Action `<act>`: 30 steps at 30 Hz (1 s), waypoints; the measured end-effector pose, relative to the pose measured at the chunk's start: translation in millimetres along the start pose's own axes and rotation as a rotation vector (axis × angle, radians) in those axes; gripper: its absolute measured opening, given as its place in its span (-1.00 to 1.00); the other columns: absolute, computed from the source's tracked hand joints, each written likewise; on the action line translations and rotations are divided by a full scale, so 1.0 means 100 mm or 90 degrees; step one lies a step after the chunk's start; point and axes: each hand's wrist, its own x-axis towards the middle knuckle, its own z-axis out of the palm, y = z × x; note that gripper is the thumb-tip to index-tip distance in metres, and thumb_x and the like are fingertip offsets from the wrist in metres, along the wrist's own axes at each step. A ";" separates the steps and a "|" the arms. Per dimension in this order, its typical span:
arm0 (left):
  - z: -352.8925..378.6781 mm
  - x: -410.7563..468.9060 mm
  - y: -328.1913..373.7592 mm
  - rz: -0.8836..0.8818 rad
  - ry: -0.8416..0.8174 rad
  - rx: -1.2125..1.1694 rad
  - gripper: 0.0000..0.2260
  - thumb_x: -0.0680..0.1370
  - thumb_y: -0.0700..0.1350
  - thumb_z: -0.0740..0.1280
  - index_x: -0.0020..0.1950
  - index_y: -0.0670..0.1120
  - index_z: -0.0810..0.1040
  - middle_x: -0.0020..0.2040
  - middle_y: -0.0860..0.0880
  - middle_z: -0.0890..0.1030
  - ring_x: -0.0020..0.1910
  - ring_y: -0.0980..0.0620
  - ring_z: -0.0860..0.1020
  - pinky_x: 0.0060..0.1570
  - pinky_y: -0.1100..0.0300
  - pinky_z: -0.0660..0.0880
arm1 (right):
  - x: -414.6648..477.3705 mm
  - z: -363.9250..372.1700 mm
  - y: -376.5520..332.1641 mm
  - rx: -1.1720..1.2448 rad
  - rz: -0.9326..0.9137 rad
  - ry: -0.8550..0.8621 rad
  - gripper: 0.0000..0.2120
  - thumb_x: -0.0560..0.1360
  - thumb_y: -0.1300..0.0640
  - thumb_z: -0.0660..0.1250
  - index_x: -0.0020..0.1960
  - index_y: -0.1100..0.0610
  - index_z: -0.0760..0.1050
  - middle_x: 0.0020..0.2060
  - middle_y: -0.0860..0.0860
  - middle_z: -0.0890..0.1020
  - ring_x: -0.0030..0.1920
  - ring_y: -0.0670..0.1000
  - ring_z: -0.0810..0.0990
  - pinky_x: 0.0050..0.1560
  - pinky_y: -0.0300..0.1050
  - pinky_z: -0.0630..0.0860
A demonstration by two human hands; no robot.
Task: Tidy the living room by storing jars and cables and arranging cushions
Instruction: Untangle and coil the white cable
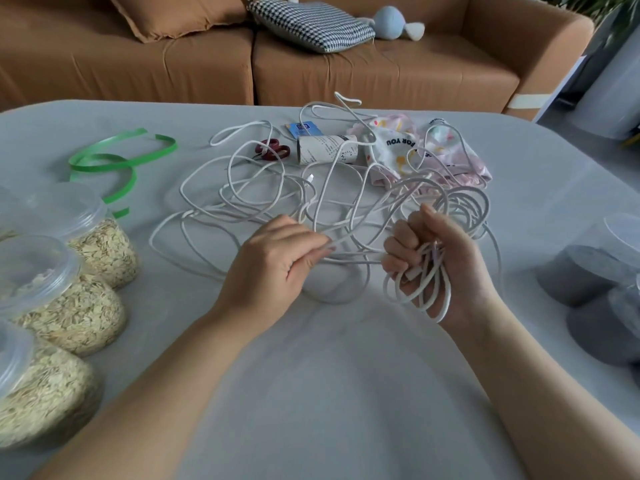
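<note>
The cable-storing step is in hand; the jars and cushions are not yet dealt with. A long white cable (pixel 360 262) lies in a loose tangle across the middle of the grey-covered table (pixel 329 393), its far loops draped over a printed paper tube (pixel 325 149) and a pale fabric pouch (pixel 408 150) marked "FOR YOU".

The right hand (pixel 440 268) is palm-up with its fingers curled round a bundle of gathered loops, which hang below the palm. The left hand (pixel 277 258) pinches a single strand between thumb and fingertips, and that strand runs across to the bundle.

Judging by the spread of loose cable, winding is only partly done. The next move calls for the left hand to feed the pinched strand round into the right hand's bundle. It should be drawn slowly, because the loops cross each other and could catch on the red-handled scissors (pixel 273 151) or drag the tube.

Oat-filled jars (pixel 100 247) stand at the near left beside a green ribbon (pixel 117 161), and dark grey jars (pixel 581 275) at the right. On the far sofa (pixel 415 71), a houndstooth cushion (pixel 311 26) and a tan cushion (pixel 173 15) lie askew.
</note>
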 end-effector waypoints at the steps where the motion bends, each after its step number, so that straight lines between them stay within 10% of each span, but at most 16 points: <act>1: 0.01 -0.01 0.01 0.013 -0.015 -0.012 -0.86 0.57 -0.19 0.37 -0.12 -0.23 0.65 -0.25 -0.05 0.61 -0.22 -0.10 0.50 -0.20 0.05 0.48 | -0.01 0.01 0.00 -0.019 0.000 0.020 -0.65 0.47 0.06 0.22 -0.48 0.06 0.47 -0.40 -0.01 0.49 -0.39 -0.07 0.48 -0.38 -0.23 0.48; 7: -0.01 0.00 0.02 0.086 -0.073 0.002 -0.86 0.57 -0.18 0.35 -0.10 -0.21 0.66 -0.26 -0.03 0.60 -0.23 -0.10 0.49 -0.23 0.03 0.49 | 0.00 0.04 0.04 -0.031 0.014 0.014 -0.60 0.52 0.05 0.16 -0.45 0.11 0.51 0.11 0.20 0.63 0.13 0.14 0.63 0.22 0.03 0.53; 14: -0.01 0.00 0.04 0.117 -0.146 0.034 -0.84 0.56 -0.10 0.36 -0.20 -0.11 0.60 -0.32 0.05 0.53 -0.24 0.01 0.50 -0.23 0.01 0.43 | 0.01 0.04 0.00 0.098 0.039 -0.059 -0.89 0.46 0.15 0.29 -0.03 0.15 0.51 -0.37 0.00 0.40 -0.44 -0.06 0.42 -0.29 -0.17 0.50; 16: -0.04 0.01 0.03 0.126 -0.147 0.048 -0.88 0.53 -0.14 0.37 -0.21 -0.10 0.60 -0.32 0.05 0.53 -0.24 0.02 0.50 -0.22 0.03 0.42 | 0.01 0.01 -0.02 0.122 0.085 -0.108 -0.70 0.42 0.20 0.35 0.13 0.18 0.40 -0.37 -0.01 0.33 -0.44 -0.08 0.35 -0.34 -0.20 0.43; 24: -0.13 0.04 -0.06 -0.003 0.035 0.071 -0.91 0.57 -0.23 0.33 -0.05 -0.20 0.63 -0.17 -0.07 0.59 -0.16 -0.08 0.55 -0.10 0.08 0.48 | 0.01 -0.08 -0.06 0.161 0.287 -0.257 -0.91 0.57 0.26 0.15 0.01 0.17 0.23 -0.09 0.19 0.44 -0.46 -0.02 0.33 -0.40 -0.15 0.35; 30: -0.14 0.06 0.03 -0.281 0.022 -0.332 -0.95 0.58 -0.21 0.34 -0.03 -0.16 0.59 -0.17 -0.07 0.68 -0.15 0.11 0.65 -0.09 0.30 0.51 | -0.03 -0.12 -0.05 0.086 0.402 -0.372 -0.90 0.61 0.21 0.16 0.09 0.21 0.31 0.34 0.36 0.37 -0.23 0.18 0.67 -0.34 -0.11 0.56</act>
